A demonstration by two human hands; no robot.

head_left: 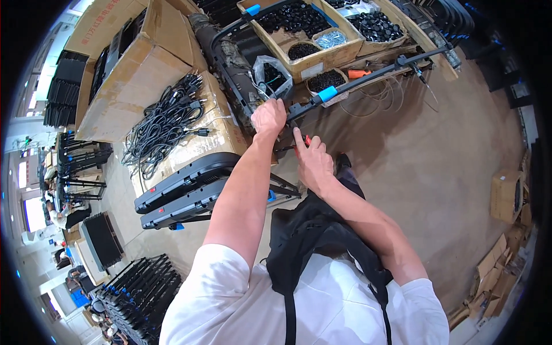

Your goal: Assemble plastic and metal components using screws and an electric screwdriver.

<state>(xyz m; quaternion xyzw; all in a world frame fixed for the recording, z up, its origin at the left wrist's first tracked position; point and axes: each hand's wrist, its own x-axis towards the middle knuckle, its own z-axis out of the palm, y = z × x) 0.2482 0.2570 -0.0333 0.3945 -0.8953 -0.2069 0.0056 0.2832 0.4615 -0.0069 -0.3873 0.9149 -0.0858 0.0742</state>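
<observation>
My left hand (269, 118) is closed in a fist at the near corner of a black tubular frame (368, 82) with blue sleeves. Whatever its fingers grip is hidden. Just right of it and lower, my right hand (315, 163) is curled round a red-handled tool (308, 141), its index finger stretched along toward the frame. A dark shaft sticks out to the left of that hand; the tool's exact kind does not show. Beyond my left hand lies a clear plastic bag (272, 76) of small black parts.
A wooden tray (299, 68) holds black caps and silver screws (330, 39). Left stands a cardboard box (144, 86) beside a heap of black power cords (167, 121). Two long black housings (187, 181) lean close to my left forearm. An orange-handled tool (359, 73) lies behind the frame.
</observation>
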